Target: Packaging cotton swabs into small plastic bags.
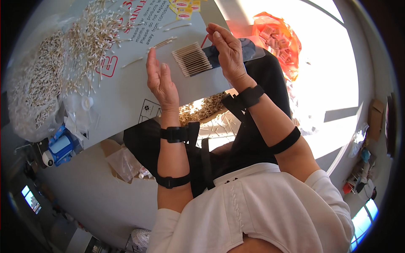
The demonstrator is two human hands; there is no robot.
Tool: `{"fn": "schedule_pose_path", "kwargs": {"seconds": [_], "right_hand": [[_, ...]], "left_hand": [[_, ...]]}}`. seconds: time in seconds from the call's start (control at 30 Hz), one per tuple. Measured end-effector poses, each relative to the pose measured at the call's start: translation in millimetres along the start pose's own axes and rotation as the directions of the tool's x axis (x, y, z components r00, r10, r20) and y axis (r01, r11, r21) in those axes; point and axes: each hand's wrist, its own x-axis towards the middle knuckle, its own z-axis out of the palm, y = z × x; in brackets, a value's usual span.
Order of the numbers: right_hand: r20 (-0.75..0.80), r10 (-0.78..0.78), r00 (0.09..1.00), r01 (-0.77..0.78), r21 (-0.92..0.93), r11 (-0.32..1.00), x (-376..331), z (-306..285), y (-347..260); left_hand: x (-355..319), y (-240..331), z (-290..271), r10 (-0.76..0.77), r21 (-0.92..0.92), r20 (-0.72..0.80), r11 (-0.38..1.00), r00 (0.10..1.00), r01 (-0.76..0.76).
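A neat row of cotton swabs (pixel 192 60) lies side by side on the grey table top, its right end over a dark flat strip (pixel 214 56). My left hand (pixel 162 82) is held upright to the left of the row, fingers stretched and nothing in it. On the other side, my right hand (pixel 228 52) is raised over the dark strip, palm facing inward, fingers extended and also without anything in them. Neither hand appears to touch the row. A few loose cotton swabs (pixel 163 43) lie just beyond my left fingertips.
A loose heap of cotton swabs (pixel 90 40) spreads over the table's far left, beside a clear plastic bag (pixel 21 114) full of them. Small yellow packets (pixel 184 7) lie at the back. An orange bag (pixel 291 55) of small packs stands right. More swabs (pixel 201 110) show below the table edge.
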Motion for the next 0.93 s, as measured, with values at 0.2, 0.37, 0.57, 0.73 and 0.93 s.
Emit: {"fn": "schedule_pose_path", "kwargs": {"seconds": [0.2, 0.37, 0.57, 0.73, 0.93], "right_hand": [[0.045, 0.155, 0.987, -0.148, -0.124, 0.981, -33, -30, -17], [0.209, -0.096, 0.973, 0.205, -0.600, 0.773, -53, -34, -13], [0.285, -0.159, 0.945, 0.319, -0.712, 0.625, -48, -25, -13], [0.292, -0.164, 0.942, 0.332, -0.752, 0.570, -47, -25, -13], [0.313, -0.158, 0.937, 0.347, -0.760, 0.549, -44, -23, -15]], "left_hand": [[-26, 2, -25, 0.180, 0.691, 0.362, 0.607, 0.915, -0.392], [-31, 13, 0, 0.030, 0.815, 0.503, 0.316, 0.864, -0.486], [-27, 0, 5, -0.044, 0.826, 0.525, 0.266, 0.850, -0.496], [-27, -2, 7, -0.041, 0.831, 0.519, 0.257, 0.854, -0.493], [-28, -3, 7, -0.045, 0.836, 0.514, 0.253, 0.857, -0.488]]}}
